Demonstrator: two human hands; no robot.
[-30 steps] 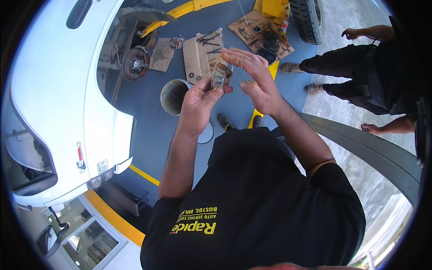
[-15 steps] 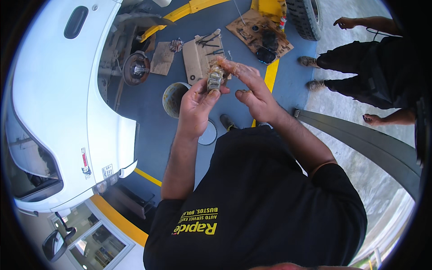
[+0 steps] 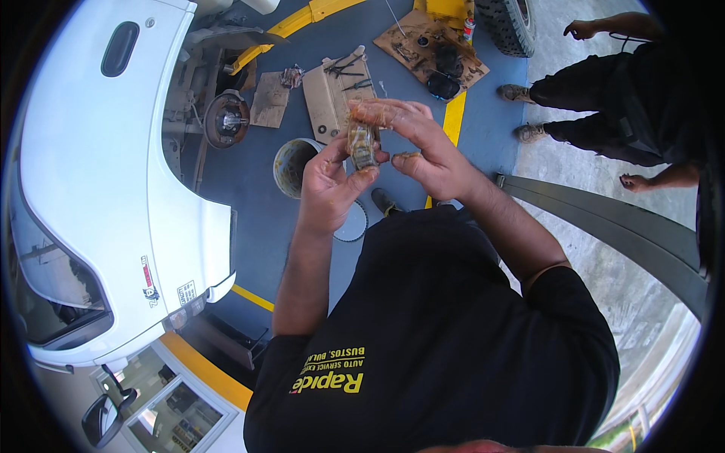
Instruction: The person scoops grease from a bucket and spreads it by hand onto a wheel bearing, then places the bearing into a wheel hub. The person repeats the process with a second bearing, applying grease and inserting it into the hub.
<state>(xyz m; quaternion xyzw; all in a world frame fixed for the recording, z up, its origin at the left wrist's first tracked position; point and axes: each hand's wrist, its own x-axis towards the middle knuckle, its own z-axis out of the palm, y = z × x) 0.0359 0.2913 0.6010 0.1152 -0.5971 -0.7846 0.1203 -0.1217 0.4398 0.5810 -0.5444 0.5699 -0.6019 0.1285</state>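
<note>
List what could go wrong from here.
The roller bearing looks slick with grease, so it might slip from the left hand and drop onto the floor. The bucket stands uncovered, so grit could get in. The smeared right hand might soil whatever it touches next.

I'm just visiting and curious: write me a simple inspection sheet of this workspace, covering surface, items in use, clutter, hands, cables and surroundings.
Surface: blue floor with a yellow stripe.
Items in use: grease-smeared roller bearing; residue-streaked bucket; round disc, probably a lid.
Clutter: hand tools on a cardboard sheet; crumpled rag; stained cardboard; small can.
Hands: left hand grips the bearing; right hand, greasy-fingered, is at its upper end, thumb apart.
Cables: a thin dark cord near the co-worker; its ends are unclear.
Surroundings: white vehicle with exposed wheel hub; tyre; the co-worker standing at right.
</note>
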